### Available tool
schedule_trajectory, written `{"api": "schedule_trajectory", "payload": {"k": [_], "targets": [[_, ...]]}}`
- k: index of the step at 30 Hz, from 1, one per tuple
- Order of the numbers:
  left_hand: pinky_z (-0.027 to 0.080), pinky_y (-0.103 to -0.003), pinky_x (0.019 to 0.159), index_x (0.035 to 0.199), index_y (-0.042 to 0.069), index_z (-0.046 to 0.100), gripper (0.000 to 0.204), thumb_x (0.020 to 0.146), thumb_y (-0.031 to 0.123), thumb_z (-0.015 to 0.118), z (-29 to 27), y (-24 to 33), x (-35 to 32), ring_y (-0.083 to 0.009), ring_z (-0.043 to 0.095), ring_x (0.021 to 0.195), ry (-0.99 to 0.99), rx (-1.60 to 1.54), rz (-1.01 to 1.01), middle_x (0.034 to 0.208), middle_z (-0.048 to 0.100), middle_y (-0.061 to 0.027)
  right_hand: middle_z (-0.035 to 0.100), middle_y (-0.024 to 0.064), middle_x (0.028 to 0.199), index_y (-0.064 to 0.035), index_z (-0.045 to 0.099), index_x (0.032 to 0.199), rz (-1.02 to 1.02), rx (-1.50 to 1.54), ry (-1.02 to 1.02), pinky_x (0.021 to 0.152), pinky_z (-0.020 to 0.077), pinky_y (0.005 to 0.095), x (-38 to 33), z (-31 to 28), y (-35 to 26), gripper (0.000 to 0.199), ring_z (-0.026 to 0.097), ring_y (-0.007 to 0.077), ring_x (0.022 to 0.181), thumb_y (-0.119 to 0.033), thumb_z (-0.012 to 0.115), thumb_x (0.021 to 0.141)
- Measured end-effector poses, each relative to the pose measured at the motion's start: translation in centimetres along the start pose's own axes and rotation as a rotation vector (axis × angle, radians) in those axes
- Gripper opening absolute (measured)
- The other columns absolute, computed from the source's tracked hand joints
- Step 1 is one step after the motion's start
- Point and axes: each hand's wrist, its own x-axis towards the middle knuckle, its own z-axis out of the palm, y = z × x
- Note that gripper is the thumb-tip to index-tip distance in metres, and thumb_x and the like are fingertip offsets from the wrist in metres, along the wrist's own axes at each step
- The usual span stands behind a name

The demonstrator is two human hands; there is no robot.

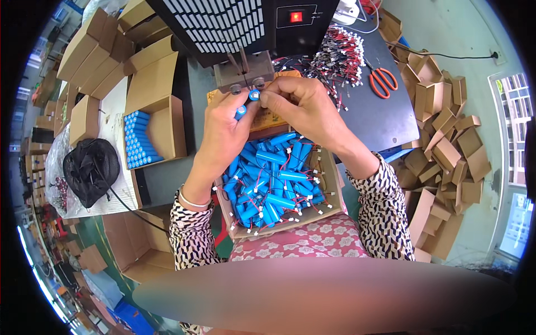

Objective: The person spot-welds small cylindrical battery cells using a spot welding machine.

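Observation:
My left hand [223, 125] is closed around blue cylindrical battery cells. One battery cell [254, 95] stands end-up between thumb and fingers under the two metal electrode pins [244, 60] of a black bench machine [223, 28]. A second blue cell [240, 113] sticks out lower in the same hand. Beside the upper cell, the thumb and forefinger of my right hand [307, 109] are pinched together at its edge; what they hold is too small to make out. Below both hands, a cardboard box [279, 224] on my lap holds many blue cells with red and black leads and white connectors.
An open carton [177, 128] with rows of blue cells stands left. Right of the machine lie a heap of wire leads [338, 58] and orange-handled scissors [383, 82]. Empty cartons [446, 139] pile up at the right. A black bag [90, 170] lies far left.

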Motion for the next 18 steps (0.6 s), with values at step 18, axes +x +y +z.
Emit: {"api": "schedule_trajectory", "payload": {"k": [18], "targets": [[0.041, -0.027, 0.056, 0.090, -0.003, 0.063, 0.014, 0.082, 0.007, 0.066, -0.3, -0.6, 0.0, -0.0179, 0.053, 0.063, 0.004, 0.002, -0.029, 0.073, 0.058, -0.0132, 0.059, 0.0116, 0.072, 0.0051, 0.059, 0.093, -0.032, -0.275, -0.068, 0.052, 0.0416, 0.0288, -0.4, -1.2, -1.5, 0.018, 0.054, 0.0135, 0.059, -0.011, 0.061, 0.086]]}}
